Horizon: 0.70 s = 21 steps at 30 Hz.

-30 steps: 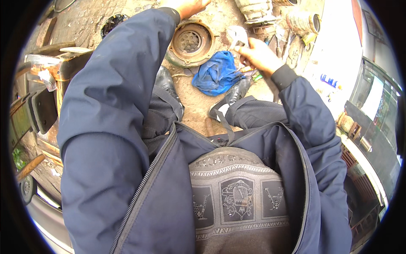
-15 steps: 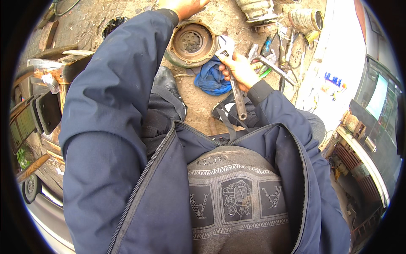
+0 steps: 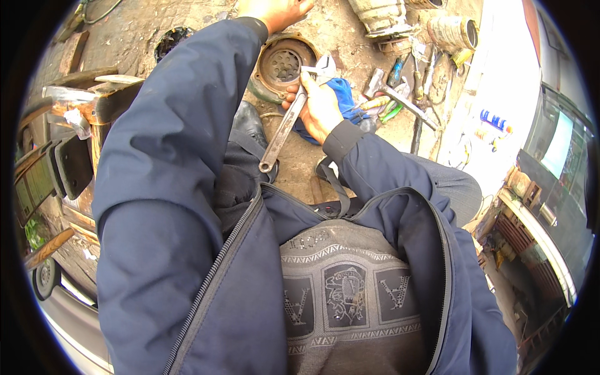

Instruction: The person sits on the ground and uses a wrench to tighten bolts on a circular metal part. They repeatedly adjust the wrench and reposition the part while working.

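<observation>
as far as can be judged, the work is at an early point: the wrench [image 3: 282, 135] is in hand, off the ground [image 3: 294, 174], but it is not seen set on any nut or bolt. the right hand [image 3: 320, 105] has its fingers wrapped around the handle just below the head, the long end slanting down toward the left shoe [image 3: 249, 122]. the wrench head shows against the edge of the round metal part [image 3: 280, 64], which lies whole on the ground; whether they touch cannot be told. the left hand [image 3: 275, 11] is beyond that part, cut off by the upper edge, so whether its fingers grasp anything cannot be told. the blue cloth [image 3: 341, 94] lies crumpled partly behind the right hand, and the hammer [image 3: 406, 101] rests unused to its right.
</observation>
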Available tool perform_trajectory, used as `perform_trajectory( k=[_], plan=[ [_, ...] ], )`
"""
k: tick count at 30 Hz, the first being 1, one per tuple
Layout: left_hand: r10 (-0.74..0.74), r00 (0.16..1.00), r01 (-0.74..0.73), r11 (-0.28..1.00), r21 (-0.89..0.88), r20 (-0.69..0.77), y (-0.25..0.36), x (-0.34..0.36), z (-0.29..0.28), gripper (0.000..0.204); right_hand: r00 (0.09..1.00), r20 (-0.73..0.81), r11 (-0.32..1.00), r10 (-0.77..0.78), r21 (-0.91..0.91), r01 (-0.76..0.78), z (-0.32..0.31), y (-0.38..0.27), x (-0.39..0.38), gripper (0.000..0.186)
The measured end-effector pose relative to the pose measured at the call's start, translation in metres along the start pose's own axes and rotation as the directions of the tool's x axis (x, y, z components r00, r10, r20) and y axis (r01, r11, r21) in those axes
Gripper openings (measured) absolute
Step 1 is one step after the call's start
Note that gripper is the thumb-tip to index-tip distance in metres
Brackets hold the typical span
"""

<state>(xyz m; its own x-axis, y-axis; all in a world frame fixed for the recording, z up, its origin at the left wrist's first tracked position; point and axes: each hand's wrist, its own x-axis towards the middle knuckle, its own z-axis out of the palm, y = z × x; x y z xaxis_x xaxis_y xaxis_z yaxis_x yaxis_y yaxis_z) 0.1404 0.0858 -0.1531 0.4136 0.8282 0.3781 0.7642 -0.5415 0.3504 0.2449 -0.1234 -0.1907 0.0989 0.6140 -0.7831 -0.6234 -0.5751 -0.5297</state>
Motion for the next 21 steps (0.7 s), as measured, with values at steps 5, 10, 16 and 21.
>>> perform_trajectory(
  k=[5,10,16,21],
  plan=[
    [0.022,0.999,-0.024,0.998,-0.066,-0.033,-0.006,-0.003,0.003,0.032,0.983,-0.034,0.894,0.179,-0.411,-0.177,-0.02,-0.052,-0.014,0.031],
    [0.017,0.999,-0.018,1.0,-0.023,-0.036,-0.004,-0.003,0.007,0.033,0.963,0.081,-0.23,0.259,-0.963,0.143,-0.007,-0.172,0.002,0.025],
    [-0.003,1.0,0.005,0.999,-0.041,0.029,-0.009,-0.001,0.007,0.035,0.441,0.684,-0.814,0.581,0.472,0.338,0.068,-0.195,0.004,0.016],
    [0.049,0.993,-0.05,0.999,-0.005,-0.112,-0.009,-0.004,0.014,0.035,0.586,0.557,-0.783,0.589,0.572,0.243,0.065,-0.197,-0.027,0.019]
  ],
)
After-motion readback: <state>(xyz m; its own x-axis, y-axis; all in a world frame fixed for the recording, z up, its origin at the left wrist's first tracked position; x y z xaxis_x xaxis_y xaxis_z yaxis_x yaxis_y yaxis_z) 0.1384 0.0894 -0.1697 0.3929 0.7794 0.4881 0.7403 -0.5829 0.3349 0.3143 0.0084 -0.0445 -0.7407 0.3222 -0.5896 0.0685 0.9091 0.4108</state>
